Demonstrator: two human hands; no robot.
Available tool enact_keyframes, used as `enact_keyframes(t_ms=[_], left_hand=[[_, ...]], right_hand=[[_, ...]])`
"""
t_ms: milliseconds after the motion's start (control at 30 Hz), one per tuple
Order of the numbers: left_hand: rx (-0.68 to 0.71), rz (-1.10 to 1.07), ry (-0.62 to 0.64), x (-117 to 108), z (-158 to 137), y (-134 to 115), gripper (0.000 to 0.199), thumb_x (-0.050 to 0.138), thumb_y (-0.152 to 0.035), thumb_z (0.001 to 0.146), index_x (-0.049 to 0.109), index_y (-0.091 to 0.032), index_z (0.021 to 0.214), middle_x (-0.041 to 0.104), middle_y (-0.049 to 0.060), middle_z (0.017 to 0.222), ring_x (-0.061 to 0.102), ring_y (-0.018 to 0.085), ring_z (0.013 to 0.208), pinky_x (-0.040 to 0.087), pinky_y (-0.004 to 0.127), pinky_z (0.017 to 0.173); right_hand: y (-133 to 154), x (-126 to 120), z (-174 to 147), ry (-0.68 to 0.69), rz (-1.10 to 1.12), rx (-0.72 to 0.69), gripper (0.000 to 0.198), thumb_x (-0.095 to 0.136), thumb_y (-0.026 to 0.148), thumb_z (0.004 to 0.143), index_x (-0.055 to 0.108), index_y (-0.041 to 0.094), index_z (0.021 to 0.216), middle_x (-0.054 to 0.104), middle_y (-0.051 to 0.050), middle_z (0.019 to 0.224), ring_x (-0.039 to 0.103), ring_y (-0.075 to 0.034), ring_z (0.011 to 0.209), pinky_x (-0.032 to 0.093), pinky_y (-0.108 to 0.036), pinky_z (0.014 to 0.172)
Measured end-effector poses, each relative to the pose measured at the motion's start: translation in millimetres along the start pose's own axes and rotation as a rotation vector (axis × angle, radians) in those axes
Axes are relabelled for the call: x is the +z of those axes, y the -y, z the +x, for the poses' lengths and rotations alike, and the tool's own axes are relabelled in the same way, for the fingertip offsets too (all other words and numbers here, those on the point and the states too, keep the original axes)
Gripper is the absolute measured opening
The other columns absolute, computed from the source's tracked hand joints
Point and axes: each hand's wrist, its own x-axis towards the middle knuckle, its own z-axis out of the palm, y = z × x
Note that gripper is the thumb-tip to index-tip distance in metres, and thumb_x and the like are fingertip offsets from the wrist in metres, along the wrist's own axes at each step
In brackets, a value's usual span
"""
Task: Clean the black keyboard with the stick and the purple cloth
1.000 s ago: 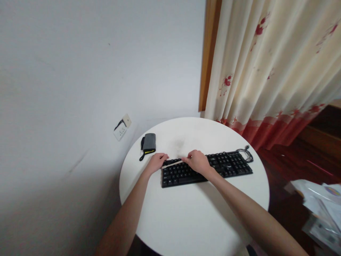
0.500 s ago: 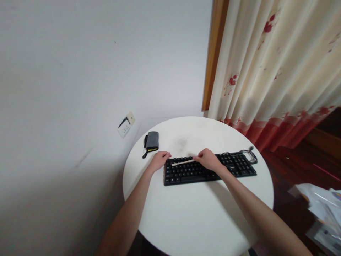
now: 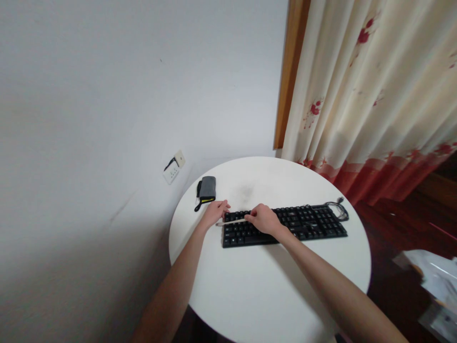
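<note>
A black keyboard lies flat on the round white table. My right hand is closed around a slim pale stick that looks like a toothbrush. It points left across the upper key rows, and its far end reaches just past the keyboard's left edge. At the keyboard's upper left corner rests my left hand, fingers slightly apart with nothing visible in them; whether they press on the keyboard's edge I cannot tell.
A folded grey cloth pouch with black trim and a loop lies behind my left hand. The keyboard's coiled cable sits at its right end. A wall socket is at left, a flowered curtain at right, plastic bags on the floor.
My right hand has moved left along the keys, taking the toothbrush's tip past the keyboard's left edge. My left hand's fingers have spread a little. The view has shifted slightly.
</note>
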Motion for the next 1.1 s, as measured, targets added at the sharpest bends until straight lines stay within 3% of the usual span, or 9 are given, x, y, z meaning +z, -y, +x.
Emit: enact_keyframes(t_ms=[133,433,800,1100], left_hand=[[-0.018,-0.013,-0.016,-1.1,-1.4,-2.3,0.056,0.042,-0.058,0.088,0.069,-0.009,0.084,0.072,0.011,0.072,0.058,0.014,0.052,0.042,0.026,0.052],[0.018,0.003,-0.018,2.6,2.1,4.6,0.053,0.043,-0.056,0.087,0.069,-0.01,0.083,0.072,0.01,0.07,0.057,0.015,0.051,0.042,0.026,0.051],[0.032,0.057,-0.036,1.8,-3.2,-4.2,0.053,0.043,-0.056,0.086,0.07,-0.01,0.083,0.071,0.009,0.072,0.06,0.016,0.054,0.044,0.027,0.054],[0.043,0.076,-0.029,3.2,0.0,0.8,0.053,0.043,-0.056,0.086,0.071,-0.011,0.081,0.071,0.008,0.069,0.06,0.016,0.053,0.044,0.028,0.055]], right_hand=[[4.8,4.9,-1.4,-0.005,-0.011,0.007,0.032,0.059,0.047,0.084,0.072,0.02,0.072,0.07,-0.006,0.073,0.061,-0.016,0.068,0.035,-0.025,0.058],[-25.4,-12.6,-14.9,0.012,0.032,0.016,0.037,0.057,0.048,0.084,0.071,0.019,0.064,0.065,-0.004,0.061,0.056,-0.014,0.055,0.032,-0.025,0.052],[-3.4,2.7,-13.9,0.003,-0.014,0.05,0.029,0.061,0.046,0.083,0.071,0.022,0.071,0.071,-0.007,0.075,0.065,-0.02,0.072,0.038,-0.026,0.06],[-53.9,-25.4,-21.5,-0.013,-0.015,0.109,0.032,0.063,0.049,0.08,0.07,0.02,0.068,0.069,-0.006,0.068,0.061,-0.016,0.061,0.035,-0.025,0.055]])
